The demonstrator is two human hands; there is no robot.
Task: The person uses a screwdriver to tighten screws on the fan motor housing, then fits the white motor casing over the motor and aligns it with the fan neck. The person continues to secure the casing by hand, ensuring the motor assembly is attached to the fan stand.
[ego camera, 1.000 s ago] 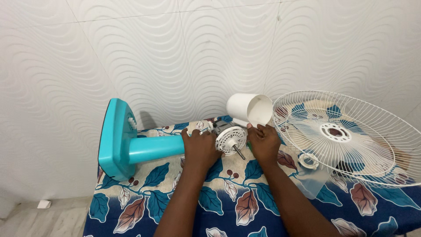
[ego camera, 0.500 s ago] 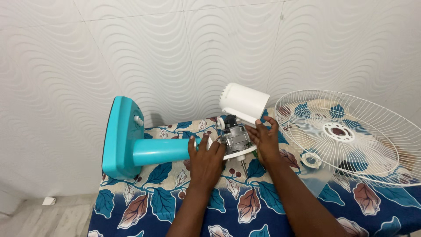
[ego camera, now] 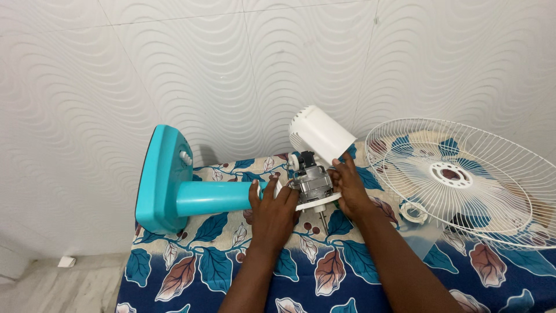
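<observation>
- Head view: the left hand (ego camera: pixel 273 210) lies with fingers loosely curled over the neck of the turquoise plastic fan stand (ego camera: pixel 191 188), beside the bare metal fan motor (ego camera: pixel 311 181).
- The right hand (ego camera: pixel 349 186) grips the white cylindrical plastic motor cover (ego camera: pixel 319 133), fingers closed on its lower edge, tilted above the motor.
- The stand lies on its side on a blue cloth with a leaf pattern (ego camera: pixel 324 272); a white wire fan guard (ego camera: pixel 463 179) rests to the right, against a white wavy-textured wall (ego camera: pixel 231 69).
- Compared with a second ago, the cover is lifted off and the motor shaft now points downward.
</observation>
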